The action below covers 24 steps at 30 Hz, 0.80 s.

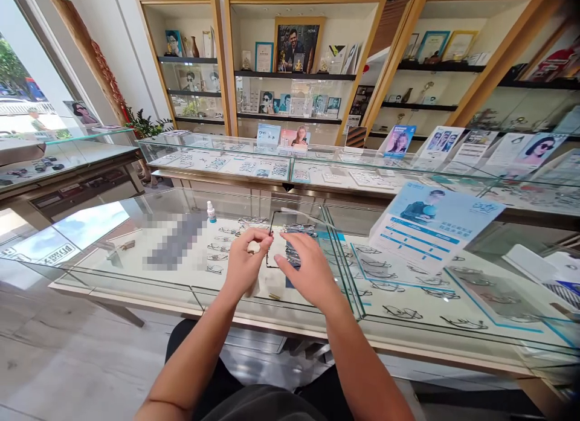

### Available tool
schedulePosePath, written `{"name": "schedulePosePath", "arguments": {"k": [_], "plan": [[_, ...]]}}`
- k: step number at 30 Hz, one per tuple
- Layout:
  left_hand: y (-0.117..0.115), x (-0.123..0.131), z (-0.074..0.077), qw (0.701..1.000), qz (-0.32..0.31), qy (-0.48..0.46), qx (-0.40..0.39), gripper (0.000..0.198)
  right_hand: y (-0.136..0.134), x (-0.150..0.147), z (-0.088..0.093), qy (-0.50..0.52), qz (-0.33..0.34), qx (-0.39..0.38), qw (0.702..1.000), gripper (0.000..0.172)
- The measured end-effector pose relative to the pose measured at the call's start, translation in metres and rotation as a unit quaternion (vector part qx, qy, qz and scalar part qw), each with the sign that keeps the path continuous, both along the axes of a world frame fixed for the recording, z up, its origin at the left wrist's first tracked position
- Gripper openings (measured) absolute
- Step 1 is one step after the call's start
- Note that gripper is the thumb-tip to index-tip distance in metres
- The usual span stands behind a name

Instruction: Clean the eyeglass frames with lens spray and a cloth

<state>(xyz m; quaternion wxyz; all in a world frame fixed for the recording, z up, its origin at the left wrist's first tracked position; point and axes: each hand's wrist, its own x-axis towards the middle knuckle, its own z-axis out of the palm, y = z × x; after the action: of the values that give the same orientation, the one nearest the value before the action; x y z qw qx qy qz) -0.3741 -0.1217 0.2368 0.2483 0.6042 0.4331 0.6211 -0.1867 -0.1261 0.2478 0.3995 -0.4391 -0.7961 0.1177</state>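
Note:
Above the glass counter, my left hand (248, 258) pinches a pair of eyeglasses (270, 224) with a thin dark frame between thumb and fingers. The frame is turned edge-on, its front running up and down, with a thin temple reaching right from the top. My right hand (310, 267) is just to the right, thumb and fingers apart around a gap. Whether its thumb tip touches the lower part of the glasses I cannot tell. Part of the frame is hidden behind my left fingers.
Rows of eyeglasses (217, 249) lie in the glass display counter (172, 282) beneath my hands. A small spray bottle (211, 213) stands on the left, near a blurred dark patch. A blue and white sign (435, 224) leans at right. Behind are another glass counter (212, 146) and wall shelves (294, 75).

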Motion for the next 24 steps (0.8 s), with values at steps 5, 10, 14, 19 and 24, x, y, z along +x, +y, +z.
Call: {"name": "schedulePosePath", "arguments": {"k": [5, 10, 14, 19, 24], "plan": [[-0.009, -0.004, -0.008, 1.0, -0.009, 0.026, -0.003, 0.026, -0.003, -0.018, -0.008, 0.064, 0.063, -0.056, 0.994, 0.039], [-0.009, -0.009, -0.008, 0.999, -0.027, 0.016, -0.032, 0.028, 0.003, -0.025, -0.02, 0.107, 0.071, -0.055, 0.99, 0.032], [-0.007, -0.013, -0.009, 0.997, -0.04, -0.005, -0.061, 0.028, 0.008, -0.029, -0.026, 0.125, 0.078, -0.047, 0.988, 0.03], [-0.006, -0.019, -0.011, 0.995, -0.052, -0.038, -0.08, 0.024, 0.016, -0.038, -0.029, 0.137, 0.09, -0.03, 0.986, 0.022], [-0.005, -0.024, -0.011, 0.995, -0.007, -0.047, -0.091, 0.026, 0.032, -0.051, -0.029, 0.151, 0.131, -0.023, 0.98, 0.018]]}}
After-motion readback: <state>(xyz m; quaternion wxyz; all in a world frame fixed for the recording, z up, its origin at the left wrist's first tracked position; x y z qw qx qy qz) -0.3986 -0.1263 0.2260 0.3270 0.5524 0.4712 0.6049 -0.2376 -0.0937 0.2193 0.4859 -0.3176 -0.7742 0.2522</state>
